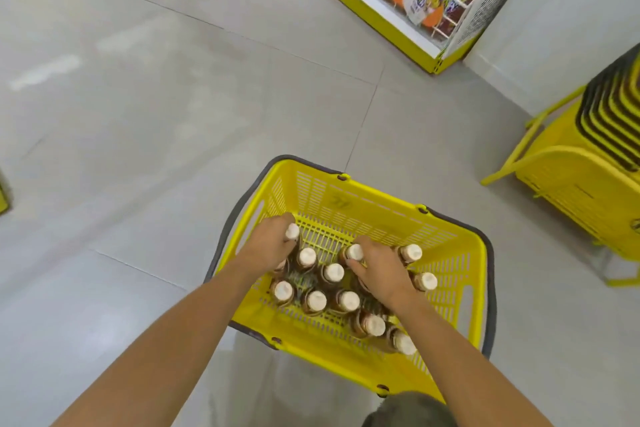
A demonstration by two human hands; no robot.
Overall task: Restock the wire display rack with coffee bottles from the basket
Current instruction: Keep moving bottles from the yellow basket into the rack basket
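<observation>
Both forearms bare to the frame edge — no sleeves, watch, bands or gloves in view. Left hand (268,246) and right hand (382,270) bare too, no rings to be seen. At the bottom edge, a patch of grey-green cloth (412,409) — part of the person's clothing; which garment cannot be told.
</observation>
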